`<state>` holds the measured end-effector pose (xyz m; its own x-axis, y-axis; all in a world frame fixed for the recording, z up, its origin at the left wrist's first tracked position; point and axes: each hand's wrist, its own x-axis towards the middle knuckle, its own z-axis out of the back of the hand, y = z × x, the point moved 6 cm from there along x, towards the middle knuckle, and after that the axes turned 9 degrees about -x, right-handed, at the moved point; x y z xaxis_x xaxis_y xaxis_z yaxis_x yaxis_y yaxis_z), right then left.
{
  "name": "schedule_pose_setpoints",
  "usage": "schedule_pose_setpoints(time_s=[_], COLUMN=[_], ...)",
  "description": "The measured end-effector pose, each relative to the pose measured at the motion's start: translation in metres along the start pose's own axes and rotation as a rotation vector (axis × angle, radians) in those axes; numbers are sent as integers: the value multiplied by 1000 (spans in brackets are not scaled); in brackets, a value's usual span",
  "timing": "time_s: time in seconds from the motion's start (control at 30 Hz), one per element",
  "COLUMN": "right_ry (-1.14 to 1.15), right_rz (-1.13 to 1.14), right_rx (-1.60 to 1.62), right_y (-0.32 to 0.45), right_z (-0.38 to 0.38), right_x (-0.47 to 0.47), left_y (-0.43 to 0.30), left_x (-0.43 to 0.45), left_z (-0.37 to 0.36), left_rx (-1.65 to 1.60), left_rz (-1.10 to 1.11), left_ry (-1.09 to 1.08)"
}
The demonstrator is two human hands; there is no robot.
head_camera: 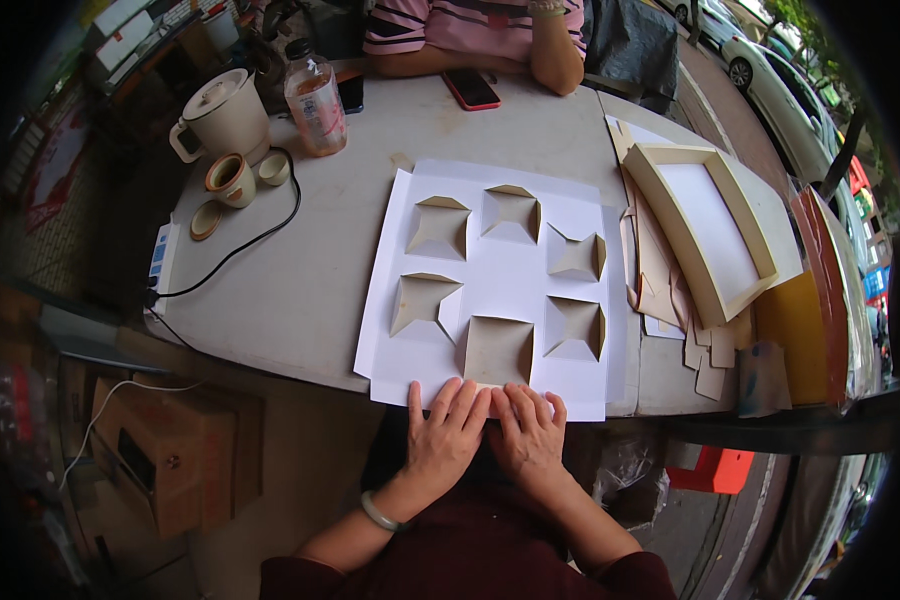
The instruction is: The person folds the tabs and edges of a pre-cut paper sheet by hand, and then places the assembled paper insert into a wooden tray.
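Observation:
A white cardboard sheet with several square cut-outs lies on the grey table, its side edges creased. Flaps stand folded around the openings, and the grey-beige tabletop tone shows through them. My left hand and my right hand rest side by side on the sheet's near edge, just below the lowest middle opening. Their fingers point away from me and the thumbs lie close together. The fingertips press at the near flap of that opening; whether they pinch it cannot be told. A bangle circles my left wrist.
At right, a cardboard frame lies over cardboard scraps. At back left stand an electric kettle, a drink bottle and a lidless cup, with a black cable. Opposite, a person sits behind a phone.

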<state>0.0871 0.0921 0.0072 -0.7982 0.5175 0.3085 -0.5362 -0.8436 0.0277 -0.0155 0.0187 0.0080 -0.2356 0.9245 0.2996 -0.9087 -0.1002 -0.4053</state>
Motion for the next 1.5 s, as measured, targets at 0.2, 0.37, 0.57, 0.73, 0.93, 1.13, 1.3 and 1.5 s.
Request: schedule_pose_setpoints(time_s=[0.2,0.37,0.57,0.73,0.93,1.13,1.3,1.5], right_ry=[-1,-14,8,27,41,-5,-12,-22], right_rz=[-9,30,12,32,3,-10,-15,-12], right_rx=[-7,-26,4,-16,-30,14,6,66], right_y=[4,-2,-5,-1,2,2,2,2], right_z=[-2,-7,-4,-9,-10,-8,-5,-3], right_x=[-2,-7,-8,-9,-12,-11,-12,-9], left_y=[0,1,44,68,55,51,78,75], left_x=[-2,-7,42,62,36,39,77,82], left_z=[2,5,50,43,40,42,29,33], left_rx=[-5,-92,-164,3,1,18,61,-26], left_rz=[-11,12,105,27,29,36,187,162], left_ry=[4,-5,-24,-41,-62,-101,-80,-74])
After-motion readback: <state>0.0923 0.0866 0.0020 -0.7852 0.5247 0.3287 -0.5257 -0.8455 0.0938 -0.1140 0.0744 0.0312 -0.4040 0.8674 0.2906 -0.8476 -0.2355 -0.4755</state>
